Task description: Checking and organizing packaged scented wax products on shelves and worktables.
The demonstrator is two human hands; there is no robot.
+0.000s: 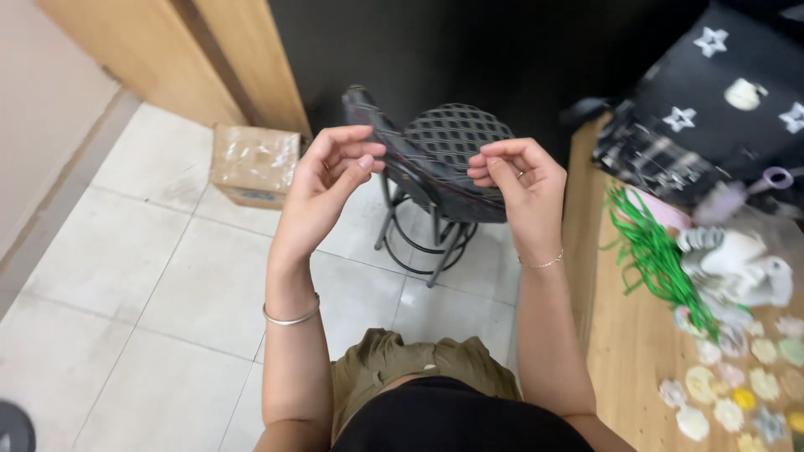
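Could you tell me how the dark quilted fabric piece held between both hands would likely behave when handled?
The dark diamond-quilted fabric piece probably flops: it curves and folds between the left hand and right hand. It seems light, since fingertip pinches carry it. Its stitched surface likely resists slipping.

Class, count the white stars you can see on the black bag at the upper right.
3: one star at the top, one lower left, one at the right edge, cut off. Folds may hide more.

Quilted black cloth piece — matt, stitched diamond pattern; stool frame dark metal; floor tiles smooth, slight sheen; table wood; cardboard box — glossy tape.
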